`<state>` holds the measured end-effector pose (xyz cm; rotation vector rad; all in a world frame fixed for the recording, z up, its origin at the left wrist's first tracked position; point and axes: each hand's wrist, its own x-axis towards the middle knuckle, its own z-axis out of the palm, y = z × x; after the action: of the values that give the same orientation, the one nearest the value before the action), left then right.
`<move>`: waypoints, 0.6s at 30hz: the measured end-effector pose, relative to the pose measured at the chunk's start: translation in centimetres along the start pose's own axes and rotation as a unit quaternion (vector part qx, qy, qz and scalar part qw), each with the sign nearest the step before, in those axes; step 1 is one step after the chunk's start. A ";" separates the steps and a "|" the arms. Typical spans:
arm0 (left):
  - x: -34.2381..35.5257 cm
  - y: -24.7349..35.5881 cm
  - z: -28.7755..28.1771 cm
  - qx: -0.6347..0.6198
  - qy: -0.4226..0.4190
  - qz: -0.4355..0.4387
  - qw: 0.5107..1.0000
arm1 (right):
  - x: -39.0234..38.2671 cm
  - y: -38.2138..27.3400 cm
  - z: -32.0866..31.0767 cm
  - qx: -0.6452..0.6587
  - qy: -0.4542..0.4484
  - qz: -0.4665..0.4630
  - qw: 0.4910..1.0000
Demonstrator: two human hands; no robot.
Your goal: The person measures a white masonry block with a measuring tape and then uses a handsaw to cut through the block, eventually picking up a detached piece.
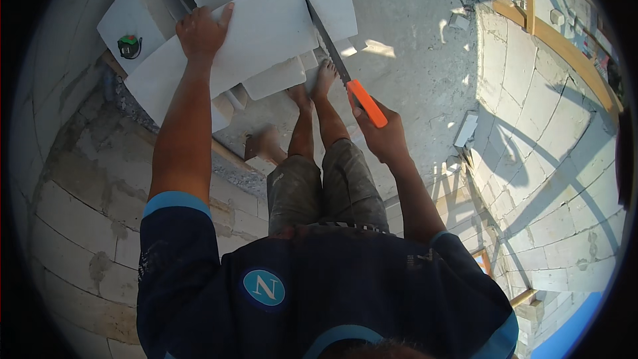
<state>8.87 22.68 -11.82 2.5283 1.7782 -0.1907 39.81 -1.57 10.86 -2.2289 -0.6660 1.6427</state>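
Left hand point(201, 34) spread palm-down on long white block point(259, 23), thumb out from the fingers; right hand point(382, 136) wrapped around the orange handle of a saw point(329, 40), its dark toothed metal blade lying across the block toward its right end; block is matte, pale, slab-shaped, with other pale blocks point(272, 80) beneath; rounded green-and-black tape measure point(129, 46) sits on a squared block point(136, 10) at left; floor point(405, 73) is grey, dusty.
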 end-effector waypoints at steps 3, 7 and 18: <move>0.4 0.8 -0.7 0.010 -0.031 -0.007 0.999 | -3.9 1.3 -1.1 0.001 0.013 -0.053 0.999; 1.7 2.5 0.3 0.011 -0.028 -0.007 1.000 | 6.5 -0.9 0.7 -0.023 -0.026 0.054 0.998; 1.3 1.1 0.0 0.023 -0.050 -0.014 0.998 | 0.8 2.6 0.1 0.025 0.033 -0.037 0.998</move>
<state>10.35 23.56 -12.00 2.4774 1.7929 -0.3580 40.38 -3.38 8.87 -2.1869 -0.6740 1.5263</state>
